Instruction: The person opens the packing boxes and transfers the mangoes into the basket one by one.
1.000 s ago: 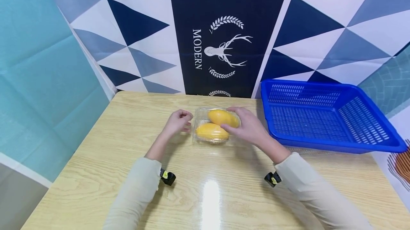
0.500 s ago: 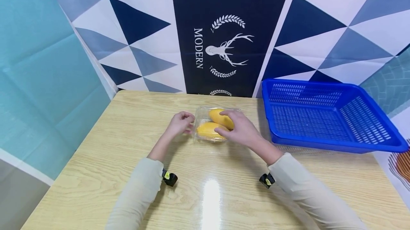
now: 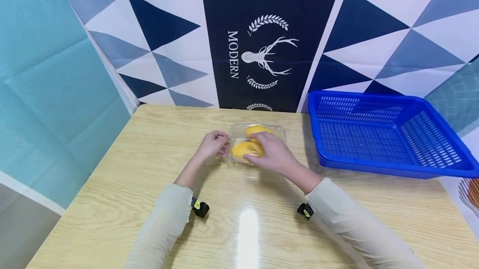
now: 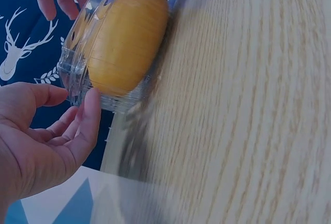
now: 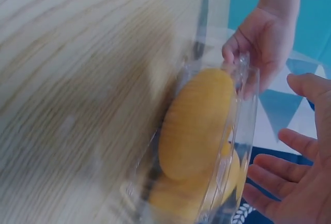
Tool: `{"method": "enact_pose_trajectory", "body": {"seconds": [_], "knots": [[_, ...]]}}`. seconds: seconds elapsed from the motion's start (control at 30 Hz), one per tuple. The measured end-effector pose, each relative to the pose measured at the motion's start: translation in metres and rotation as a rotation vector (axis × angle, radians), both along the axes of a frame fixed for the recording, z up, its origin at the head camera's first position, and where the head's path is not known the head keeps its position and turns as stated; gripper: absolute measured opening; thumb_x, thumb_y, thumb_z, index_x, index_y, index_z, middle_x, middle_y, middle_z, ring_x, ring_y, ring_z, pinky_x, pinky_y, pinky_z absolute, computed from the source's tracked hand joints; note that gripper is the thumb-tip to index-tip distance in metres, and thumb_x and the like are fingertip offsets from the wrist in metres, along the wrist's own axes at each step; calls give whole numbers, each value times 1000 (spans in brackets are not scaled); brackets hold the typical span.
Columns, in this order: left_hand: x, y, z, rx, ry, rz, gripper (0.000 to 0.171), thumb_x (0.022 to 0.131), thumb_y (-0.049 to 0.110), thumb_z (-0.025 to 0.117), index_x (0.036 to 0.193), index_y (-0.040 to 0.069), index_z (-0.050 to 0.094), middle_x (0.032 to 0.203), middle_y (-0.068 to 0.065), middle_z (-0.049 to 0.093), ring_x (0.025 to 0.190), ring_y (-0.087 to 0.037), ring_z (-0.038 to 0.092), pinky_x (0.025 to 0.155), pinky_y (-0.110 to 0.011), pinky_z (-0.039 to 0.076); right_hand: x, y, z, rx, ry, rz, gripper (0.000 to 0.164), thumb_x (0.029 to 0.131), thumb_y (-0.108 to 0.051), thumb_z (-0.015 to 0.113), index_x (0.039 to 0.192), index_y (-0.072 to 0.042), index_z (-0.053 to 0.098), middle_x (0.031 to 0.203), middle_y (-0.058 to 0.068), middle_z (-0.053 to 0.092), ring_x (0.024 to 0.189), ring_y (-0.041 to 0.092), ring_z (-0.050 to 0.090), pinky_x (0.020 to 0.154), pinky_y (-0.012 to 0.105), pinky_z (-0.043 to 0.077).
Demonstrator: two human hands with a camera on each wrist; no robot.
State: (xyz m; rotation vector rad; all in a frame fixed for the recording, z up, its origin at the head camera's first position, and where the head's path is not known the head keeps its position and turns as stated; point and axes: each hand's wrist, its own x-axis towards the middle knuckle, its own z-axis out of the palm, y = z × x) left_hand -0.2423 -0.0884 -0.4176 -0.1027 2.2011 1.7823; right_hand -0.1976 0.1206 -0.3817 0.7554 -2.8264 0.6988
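Observation:
A clear plastic clamshell box (image 3: 237, 133) with yellow mangoes inside sits on the table near its far edge. One mango (image 3: 244, 150) lies at the near side and another (image 3: 257, 129) behind it, partly covered by my right hand. My left hand (image 3: 213, 144) pinches the box's left end between thumb and fingers; in the left wrist view its fingertips (image 4: 92, 100) overlap the box corner. Over the top of the box is my right hand (image 3: 275, 152), fingers spread and loosely bent. The right wrist view shows that hand (image 5: 300, 172) beside the lid, gripping nothing.
To the right stands a blue perforated plastic basket (image 3: 378, 169), its far side by the patterned wall cloth (image 3: 277, 3). The light wood table (image 3: 149, 136) runs up to that cloth, and a teal cloth (image 3: 56, 94) hangs at left.
My right hand has slid left across the top of the box, from its right end to over the mangoes. The left hand has come slightly closer against the left end.

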Motion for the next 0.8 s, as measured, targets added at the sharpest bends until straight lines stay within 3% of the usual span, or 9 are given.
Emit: {"method": "enact_pose_trajectory", "body": {"seconds": [0.47, 0.8], "knots": [[-2, -1, -3, 9, -9, -8, 28, 95, 12, 50, 119, -1, 51, 98, -12, 59, 66, -13, 59, 64, -28, 57, 3, -20, -7, 187, 61, 39, 56, 82, -49, 64, 126, -15, 57, 128, 10, 56, 118, 28, 52, 97, 45, 44], [-5, 0, -4, 40, -15, 1, 29, 93, 10, 51, 119, -1, 51, 100, -16, 59, 64, -14, 59, 59, -25, 56, 4, -24, -13, 232, 125, 56, 46, 83, -42, 66, 119, -13, 61, 123, 10, 58, 117, 28, 52, 96, 46, 42]]}}
